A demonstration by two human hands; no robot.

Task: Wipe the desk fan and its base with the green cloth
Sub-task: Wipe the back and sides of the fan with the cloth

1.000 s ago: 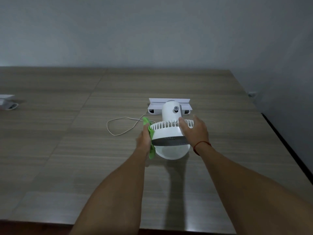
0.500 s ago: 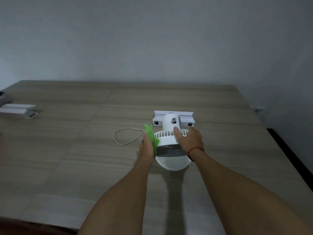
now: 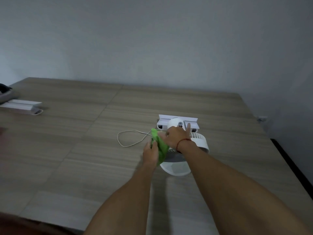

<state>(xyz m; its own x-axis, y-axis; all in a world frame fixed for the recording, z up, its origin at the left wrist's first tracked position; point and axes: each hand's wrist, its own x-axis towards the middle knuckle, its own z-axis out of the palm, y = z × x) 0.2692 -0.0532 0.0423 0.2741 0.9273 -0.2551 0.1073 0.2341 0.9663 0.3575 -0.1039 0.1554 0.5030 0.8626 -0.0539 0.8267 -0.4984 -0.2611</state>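
Wood-grain worktop (image 3: 84, 150) under a grey wall carries the fan (image 3: 199, 141), near its far right corner. The left hand (image 3: 150, 153) pinches the green cloth (image 3: 160, 146) against the fan's left side; the right hand (image 3: 176, 136) lies spread on top, steadying it. Best wiped with firm pressure, following the grille round to the base (image 3: 176, 168).

The cloth (image 3: 160, 146) was bright green, the fan (image 3: 199, 141) white, the desk (image 3: 84, 150) streaked grey-brown woodgrain, the wrist string (image 3: 182, 141) red.
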